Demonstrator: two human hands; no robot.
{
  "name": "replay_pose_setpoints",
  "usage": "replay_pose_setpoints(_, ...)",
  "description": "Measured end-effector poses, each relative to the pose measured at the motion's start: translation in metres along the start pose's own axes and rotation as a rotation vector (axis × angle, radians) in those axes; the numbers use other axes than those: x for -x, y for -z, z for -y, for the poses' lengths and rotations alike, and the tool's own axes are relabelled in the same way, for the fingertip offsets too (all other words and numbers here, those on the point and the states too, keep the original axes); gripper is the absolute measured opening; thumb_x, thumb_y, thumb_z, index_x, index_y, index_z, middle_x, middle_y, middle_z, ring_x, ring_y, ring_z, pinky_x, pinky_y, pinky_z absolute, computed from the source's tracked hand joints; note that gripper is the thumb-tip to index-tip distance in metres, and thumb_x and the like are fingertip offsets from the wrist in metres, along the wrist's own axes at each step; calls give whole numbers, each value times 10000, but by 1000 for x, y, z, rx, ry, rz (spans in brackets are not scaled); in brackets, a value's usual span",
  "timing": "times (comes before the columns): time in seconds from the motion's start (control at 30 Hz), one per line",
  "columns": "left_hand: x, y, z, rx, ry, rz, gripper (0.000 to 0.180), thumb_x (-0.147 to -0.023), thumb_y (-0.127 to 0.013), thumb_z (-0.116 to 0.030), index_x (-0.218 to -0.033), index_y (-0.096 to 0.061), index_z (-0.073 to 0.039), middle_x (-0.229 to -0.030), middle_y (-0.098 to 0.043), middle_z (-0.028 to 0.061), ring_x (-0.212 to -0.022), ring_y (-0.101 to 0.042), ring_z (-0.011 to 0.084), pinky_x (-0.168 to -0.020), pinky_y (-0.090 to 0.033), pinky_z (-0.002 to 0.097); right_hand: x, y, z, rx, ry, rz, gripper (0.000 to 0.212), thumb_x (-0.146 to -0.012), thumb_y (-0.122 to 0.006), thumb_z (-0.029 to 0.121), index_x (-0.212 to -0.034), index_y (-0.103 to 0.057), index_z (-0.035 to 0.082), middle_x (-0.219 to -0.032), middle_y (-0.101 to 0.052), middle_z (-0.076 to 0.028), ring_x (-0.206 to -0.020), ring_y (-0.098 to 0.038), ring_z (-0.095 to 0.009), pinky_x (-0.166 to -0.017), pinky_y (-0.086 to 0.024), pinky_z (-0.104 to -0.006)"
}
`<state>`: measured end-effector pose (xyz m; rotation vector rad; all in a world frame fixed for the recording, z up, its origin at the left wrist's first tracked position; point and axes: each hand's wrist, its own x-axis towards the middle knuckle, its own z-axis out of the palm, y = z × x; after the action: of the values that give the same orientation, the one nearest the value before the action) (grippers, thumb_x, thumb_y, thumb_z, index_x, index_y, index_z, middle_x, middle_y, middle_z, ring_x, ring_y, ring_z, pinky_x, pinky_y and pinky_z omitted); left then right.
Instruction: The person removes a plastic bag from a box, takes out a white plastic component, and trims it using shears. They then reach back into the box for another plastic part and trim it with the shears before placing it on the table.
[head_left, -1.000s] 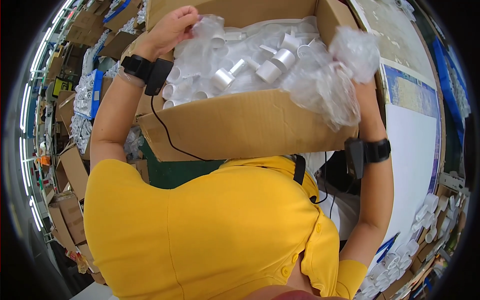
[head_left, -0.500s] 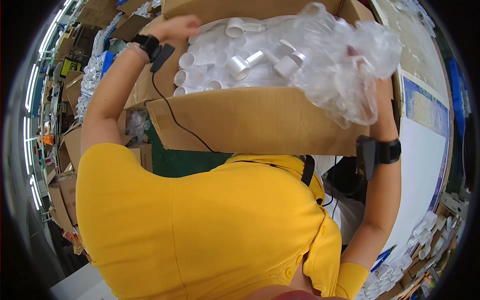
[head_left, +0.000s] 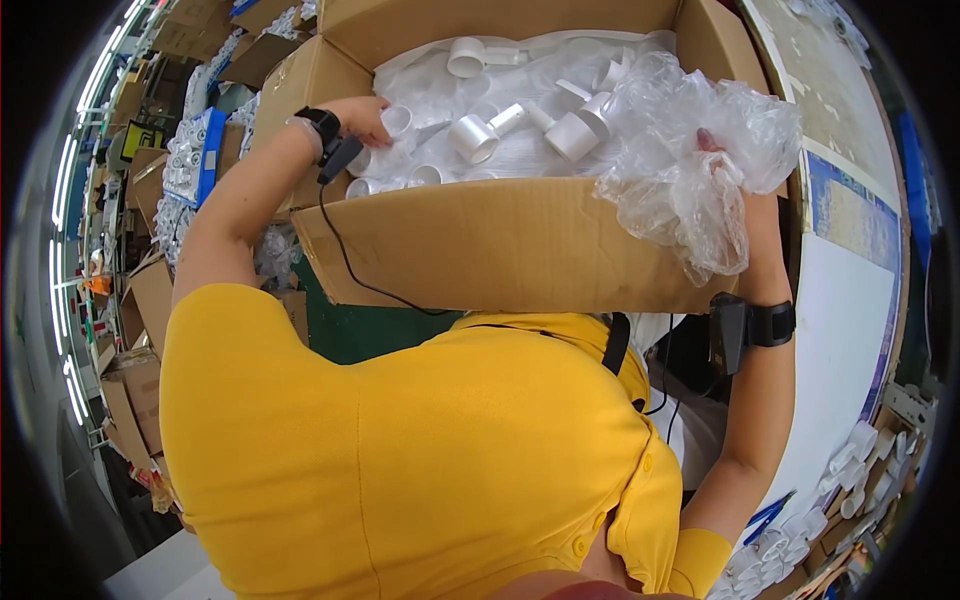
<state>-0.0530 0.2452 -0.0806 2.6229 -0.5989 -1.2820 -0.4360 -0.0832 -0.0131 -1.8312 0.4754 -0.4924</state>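
A yellow short-sleeved fabric shirt [head_left: 300, 430] with matching round yellow buttons [head_left: 580, 546] glows against a plain brown rectangular cardboard box [head_left: 500, 245], glossy white cylindrical plastic pieces with straight handles [head_left: 473, 138] and colourless, transparent crumpled plastic film [head_left: 650, 130]. Wristbands [head_left: 771, 325] are solid black, the floor [head_left: 365, 335] dark green; at right, a flat white sheet [head_left: 830, 310] meets a mottled blue-and-white panel [head_left: 853, 212].

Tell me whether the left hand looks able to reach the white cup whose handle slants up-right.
Probably yes: the left hand is at the left of the cardboard box, the white cup lies uncovered to the hand's right, and the crumpled clear plastic is farther right.
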Motion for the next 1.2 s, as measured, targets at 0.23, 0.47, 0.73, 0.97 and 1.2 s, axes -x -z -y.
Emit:
replay_pose_setpoints(0.23, 3, 4, -9, -115, -73, -183, 217, -707, -688, -107, -866, -625, 27, -686, -619, 74, -603, -609, 140, -501, -484, 281, 3, 1, -1, -4, 43, -37, 468, -808, -675, 298, -1133, -519, 0, -1036, -587, -98, -912, -552, -167, -813, -443, -283)
replay_pose_setpoints(0.47, 27, 36, -38, -263, -278, -329, 215, -794, -595, -239, -801, -631, -27, -602, -591, 39, -568, -575, 125, -506, -461, 271, 6, 3, -10, -17, 87, -53, 360, -805, -681, 217, -1065, -558, -1, -966, -617, -84, -870, -572, -163, -773, -452, -289)
replay_pose_setpoints(0.73, 46, 57, -96, -69, -434, -200, 215, -876, -527, -276, -816, -568, -74, -692, -534, -46, -662, -534, 56, -616, -450, 202, 8, 4, -4, -27, 3, -62, 344, -812, -672, 223, -1065, -571, 13, -963, -628, -87, -851, -581, -162, -753, -456, -285)
replay_pose_setpoints(0.97, 44, 66, -119, 105, -845, -362, 233, -899, -491, -264, -977, -570, -60, -835, -579, -2, -760, -550, 85, -673, -457, 227, 12, 7, -2, -20, 2, -36, 409, -808, -678, 293, -1065, -562, -2, -972, -614, -79, -877, -555, -149, -760, -441, -271)
replay_pose_setpoints(1.2, 100, 13, -205, 201, -806, -44, 213, -922, -465, -219, -949, -587, -47, -831, -559, -6, -764, -523, 87, -657, -426, 216, -1, 5, -17, -47, 137, 80, 389, -815, -669, 266, -1092, -559, 17, -985, -609, -67, -904, -561, -156, -791, -450, -273)
